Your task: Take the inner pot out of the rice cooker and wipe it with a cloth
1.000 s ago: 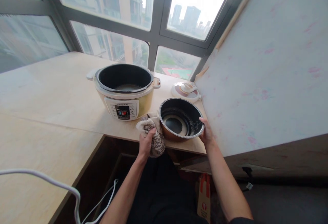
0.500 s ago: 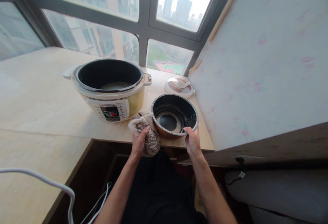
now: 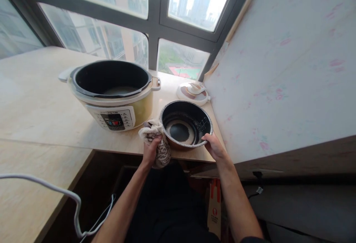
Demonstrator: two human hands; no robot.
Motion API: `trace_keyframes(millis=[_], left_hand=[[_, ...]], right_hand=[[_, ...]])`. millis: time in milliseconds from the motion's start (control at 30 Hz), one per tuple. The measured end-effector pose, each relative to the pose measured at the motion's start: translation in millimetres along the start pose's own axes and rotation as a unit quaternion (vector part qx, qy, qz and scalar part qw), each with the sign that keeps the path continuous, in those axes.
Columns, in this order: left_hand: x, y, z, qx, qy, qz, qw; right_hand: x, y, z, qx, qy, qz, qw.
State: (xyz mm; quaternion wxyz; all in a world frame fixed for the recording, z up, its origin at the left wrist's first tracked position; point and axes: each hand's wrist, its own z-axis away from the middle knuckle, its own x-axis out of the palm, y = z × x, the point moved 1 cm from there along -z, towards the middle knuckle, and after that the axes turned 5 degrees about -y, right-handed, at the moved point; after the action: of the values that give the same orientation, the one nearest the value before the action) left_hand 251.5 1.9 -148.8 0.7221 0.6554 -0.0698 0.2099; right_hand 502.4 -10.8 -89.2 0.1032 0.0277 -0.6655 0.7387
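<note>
Newly turned round pot, right grip tight on rim, left grip around fuzzy cloth.

**Pale daylight over a corner worktop**

Ahead of the grip, I see window panes set in a grey frame, hazy tower blocks and, lower, a red-and-green court outside. Right of the grip, a white wall carries faint pink marks. The worktop runs off to the grip's left, with a dark recess below it.
</note>
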Motion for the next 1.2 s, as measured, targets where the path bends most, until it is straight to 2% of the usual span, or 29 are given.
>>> trace_keyframes(millis=[300, 433, 767, 867, 1033, 1100, 1200], left_hand=[[9.7, 4, -16, -0.013, -0.015, 0.013, 1.000], [11.2, 9, -28, 0.003, -0.021, 0.007, 1.000], [11.3, 14, -55, -0.046, -0.093, 0.027, 0.994], [9.9, 12, -58, -0.050, -0.111, 0.037, 0.992], [7.6, 4, -59, -0.040, -0.098, 0.031, 0.994], [6.8, 2, -58, -0.038, -0.093, 0.030, 0.994], [5.4, 1, -56, -0.035, -0.088, 0.030, 0.995]], right_hand=[[-26, -3, -26, 0.017, -0.011, 0.014, 1.000], [-37, -8, -38, 0.040, -0.029, 0.031, 0.998], [-62, -20, -86, 0.098, -0.043, 0.055, 0.993], [-62, -20, -92, 0.120, -0.046, 0.021, 0.991], [-51, -17, -93, 0.171, -0.055, -0.027, 0.983], [-46, -15, -93, 0.146, -0.043, -0.028, 0.988], [-39, -9, -86, 0.065, 0.001, -0.025, 0.998]])
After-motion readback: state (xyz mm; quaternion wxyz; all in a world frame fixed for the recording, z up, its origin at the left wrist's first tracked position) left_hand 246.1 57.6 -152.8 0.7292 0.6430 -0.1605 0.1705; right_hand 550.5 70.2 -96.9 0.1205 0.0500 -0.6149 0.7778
